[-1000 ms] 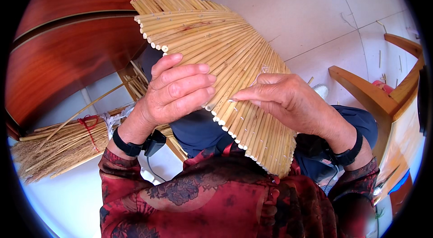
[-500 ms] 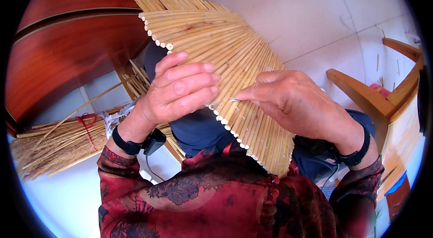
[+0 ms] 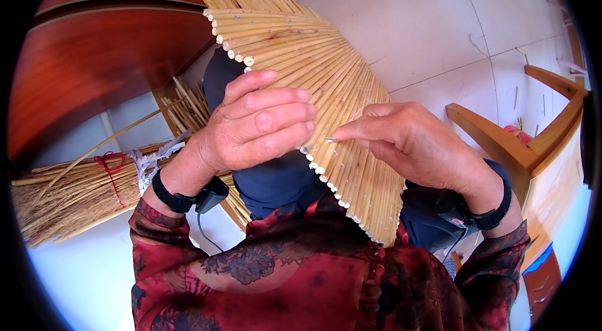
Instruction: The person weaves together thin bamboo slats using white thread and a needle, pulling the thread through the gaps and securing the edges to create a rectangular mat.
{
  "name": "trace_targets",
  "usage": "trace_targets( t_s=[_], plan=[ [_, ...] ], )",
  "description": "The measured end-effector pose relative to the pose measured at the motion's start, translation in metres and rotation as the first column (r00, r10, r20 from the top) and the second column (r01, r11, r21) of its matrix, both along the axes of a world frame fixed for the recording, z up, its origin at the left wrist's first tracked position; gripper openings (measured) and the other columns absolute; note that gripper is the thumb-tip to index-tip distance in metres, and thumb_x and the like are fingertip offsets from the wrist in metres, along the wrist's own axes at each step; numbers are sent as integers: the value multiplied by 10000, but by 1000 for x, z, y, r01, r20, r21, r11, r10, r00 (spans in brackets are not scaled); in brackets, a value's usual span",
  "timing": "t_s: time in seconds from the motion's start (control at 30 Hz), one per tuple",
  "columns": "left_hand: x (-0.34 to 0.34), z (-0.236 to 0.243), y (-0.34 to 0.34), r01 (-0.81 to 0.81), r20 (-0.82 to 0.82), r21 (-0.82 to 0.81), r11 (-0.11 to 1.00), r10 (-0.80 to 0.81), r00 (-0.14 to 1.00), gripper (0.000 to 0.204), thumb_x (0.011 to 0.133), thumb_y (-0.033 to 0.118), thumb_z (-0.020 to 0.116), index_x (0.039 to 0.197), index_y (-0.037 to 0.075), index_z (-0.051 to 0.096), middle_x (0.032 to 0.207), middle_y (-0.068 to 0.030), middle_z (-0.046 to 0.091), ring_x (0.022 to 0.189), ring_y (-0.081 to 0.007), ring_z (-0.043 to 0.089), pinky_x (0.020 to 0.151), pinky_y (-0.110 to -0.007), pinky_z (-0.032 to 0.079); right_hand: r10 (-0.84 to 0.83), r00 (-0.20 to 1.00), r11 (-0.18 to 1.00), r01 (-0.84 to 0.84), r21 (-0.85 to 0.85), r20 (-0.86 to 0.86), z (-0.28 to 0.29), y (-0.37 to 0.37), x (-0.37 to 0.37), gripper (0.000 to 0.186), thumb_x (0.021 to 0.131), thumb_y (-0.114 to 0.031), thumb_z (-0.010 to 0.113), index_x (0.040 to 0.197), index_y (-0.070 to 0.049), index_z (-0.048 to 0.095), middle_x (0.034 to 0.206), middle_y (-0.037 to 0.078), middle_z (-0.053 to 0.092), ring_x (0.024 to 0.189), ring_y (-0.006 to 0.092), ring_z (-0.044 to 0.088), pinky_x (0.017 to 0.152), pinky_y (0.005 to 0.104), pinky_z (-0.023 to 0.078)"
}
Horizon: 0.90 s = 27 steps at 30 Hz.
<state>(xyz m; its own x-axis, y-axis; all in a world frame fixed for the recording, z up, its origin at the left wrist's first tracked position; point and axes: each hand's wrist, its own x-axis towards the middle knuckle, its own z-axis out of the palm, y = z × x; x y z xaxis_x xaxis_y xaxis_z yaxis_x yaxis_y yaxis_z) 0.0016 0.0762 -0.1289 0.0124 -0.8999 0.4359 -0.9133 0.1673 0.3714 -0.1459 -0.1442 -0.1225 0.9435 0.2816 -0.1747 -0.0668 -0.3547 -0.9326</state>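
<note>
A curved panel of pale stalks (image 3: pixel 320 58), laid side by side and joined by rows of small stitches, spans the middle over my lap. Its cut, round stalk ends show along the left and lower edges. My left hand (image 3: pixel 257 121) grips the panel's left edge, fingers lying together across the top; its thumb is hidden. On the panel's surface, my right hand (image 3: pixel 417 143) pinches a short, thin metal piece (image 3: pixel 330 140), like a needle, between thumb and forefinger. The metal tip lies near the fingertips of my left hand; its rest is hidden in the grip.
Bundled broom stalks (image 3: pixel 81 190) with a red tie lie at the left. A reddish wooden cabinet (image 3: pixel 113 49) rises behind them. At the right stands a wooden stool (image 3: pixel 495 143), apparently on its side. Stalk scraps lie on the tiled floor (image 3: pixel 433 24).
The view has shifted slightly, and the panel with both hands sits a little further right against the floor. Both grips look the same, with the metal tip at nearly the same spot.
</note>
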Motion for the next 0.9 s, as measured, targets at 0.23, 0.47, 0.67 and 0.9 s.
trace_targets(
  t_s=[0.23,0.47,0.67,0.9],
  plan=[
    [1,1,0,9,12,-2,1000,-9,1000,243,719,94,736,953,123,681,1027,-8,679,1034,-182,624,1011,-373,405,-41,999,997,39,73,24,-3,1,-1,287,794,37,582,1046,-68,671,820,139,637,791,357,624,677,433,497],
    [-2,4,4,-8,-3,53,999,9,1000,337,716,26,764,985,151,604,996,9,673,1029,-190,617,1032,-402,379,-39,999,994,37,107,16,-4,2,-2,310,782,47,580,1058,-63,668,840,151,640,811,354,629,708,433,505],
    [-2,4,2,10,-1,5,1000,-10,1000,247,708,100,748,944,135,683,1034,-3,682,1037,-174,624,1006,-369,410,-41,999,991,44,126,-24,1,1,-6,323,786,49,575,1074,-62,669,889,156,655,838,353,634,729,430,509],
    [-3,7,8,3,4,27,1000,-3,1000,280,720,70,755,964,143,641,1025,-1,678,1039,-182,618,1025,-387,389,-33,999,993,35,111,-14,5,5,-2,301,797,38,578,1061,-66,678,875,156,655,817,358,629,719,432,505]
  ],
)
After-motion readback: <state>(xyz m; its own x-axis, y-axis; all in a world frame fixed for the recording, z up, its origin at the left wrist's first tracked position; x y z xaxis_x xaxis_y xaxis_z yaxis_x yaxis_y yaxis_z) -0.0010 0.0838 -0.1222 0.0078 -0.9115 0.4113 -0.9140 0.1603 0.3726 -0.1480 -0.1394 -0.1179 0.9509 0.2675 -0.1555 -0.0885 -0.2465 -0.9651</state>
